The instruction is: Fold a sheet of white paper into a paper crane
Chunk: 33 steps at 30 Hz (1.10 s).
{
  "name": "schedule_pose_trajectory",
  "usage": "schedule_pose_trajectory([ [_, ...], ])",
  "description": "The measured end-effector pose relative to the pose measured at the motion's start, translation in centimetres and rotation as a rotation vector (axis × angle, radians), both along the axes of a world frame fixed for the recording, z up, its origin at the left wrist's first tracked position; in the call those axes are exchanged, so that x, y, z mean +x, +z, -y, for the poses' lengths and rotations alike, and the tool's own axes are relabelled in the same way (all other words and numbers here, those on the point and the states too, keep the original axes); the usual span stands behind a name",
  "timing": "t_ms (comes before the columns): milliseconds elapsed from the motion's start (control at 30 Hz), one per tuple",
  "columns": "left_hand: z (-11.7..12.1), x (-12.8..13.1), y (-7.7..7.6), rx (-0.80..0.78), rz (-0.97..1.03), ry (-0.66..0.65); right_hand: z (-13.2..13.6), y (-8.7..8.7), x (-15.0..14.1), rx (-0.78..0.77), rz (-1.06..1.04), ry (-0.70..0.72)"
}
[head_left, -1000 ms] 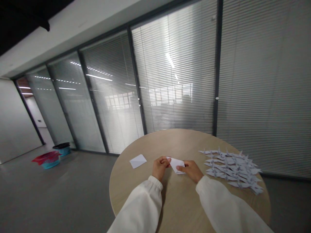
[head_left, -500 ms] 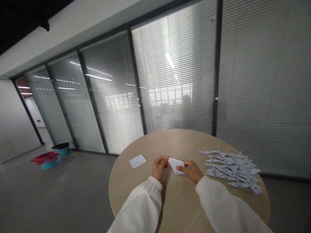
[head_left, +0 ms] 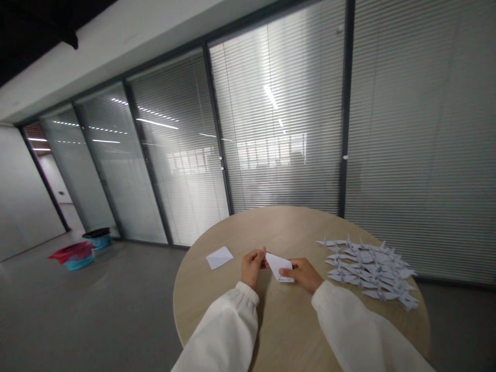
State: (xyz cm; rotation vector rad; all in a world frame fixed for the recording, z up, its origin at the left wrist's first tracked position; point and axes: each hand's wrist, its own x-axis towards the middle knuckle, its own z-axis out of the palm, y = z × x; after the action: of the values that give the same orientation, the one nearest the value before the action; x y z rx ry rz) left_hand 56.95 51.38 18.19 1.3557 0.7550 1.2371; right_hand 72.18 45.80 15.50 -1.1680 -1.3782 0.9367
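Observation:
A folded piece of white paper (head_left: 276, 263) is held between my two hands above the round table. My left hand (head_left: 253, 267) pinches its left corner with thumb and fingertips. My right hand (head_left: 304, 274) grips the right side, the thumb lying on top and the fingers mostly hidden beneath. To the left of my hands lies a white sheet stack or single sheet (head_left: 219, 258) with a diagonal line across it. Rows of folded white paper cranes (head_left: 360, 263) sit close together to the right of my right hand.
The round wooden table (head_left: 287, 330) stands close to a glass partition (head_left: 279, 103) with blinds. On the floor at left are a bin with a red liner (head_left: 73, 253) and one with a black liner (head_left: 98, 236).
The folded paper has shifted slightly left and tilted down at its lower edge. My left hand has moved a little left with it. The cranes and the sheet at left stay put.

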Motion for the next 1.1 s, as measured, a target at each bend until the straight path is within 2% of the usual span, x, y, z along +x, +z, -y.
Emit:
schedule_pose_trajectory([
  [133, 0.2, 0.0, 0.0, 0.063, -0.047, 0.052, 0.2, 0.2, -0.2, -0.022, 0.056, 0.087],
  [267, 0.1, 0.0, 0.0, 0.083, -0.068, 0.065, 0.3, 0.3, -0.3, -0.004, 0.083, 0.086],
  [433, -0.3, 0.0, -0.1, 0.016, -0.083, -0.042, 0.2, 0.1, -0.4, -0.008, 0.048, 0.004],
  [600, -0.4, 0.4, -0.9, 0.065, -0.174, -0.124, 0.1, 0.0, -0.3, 0.002, 0.045, -0.056],
  [867, 0.3, 0.2, -0.5, 0.263, -0.344, 0.009, 0.1, 0.0, -0.4, -0.023, 0.071, 0.054],
  [1100, 0.2, 0.1, -0.7, 0.297, -0.392, -0.048, 0.2, 0.2, -0.3, -0.001, 0.091, 0.003],
])
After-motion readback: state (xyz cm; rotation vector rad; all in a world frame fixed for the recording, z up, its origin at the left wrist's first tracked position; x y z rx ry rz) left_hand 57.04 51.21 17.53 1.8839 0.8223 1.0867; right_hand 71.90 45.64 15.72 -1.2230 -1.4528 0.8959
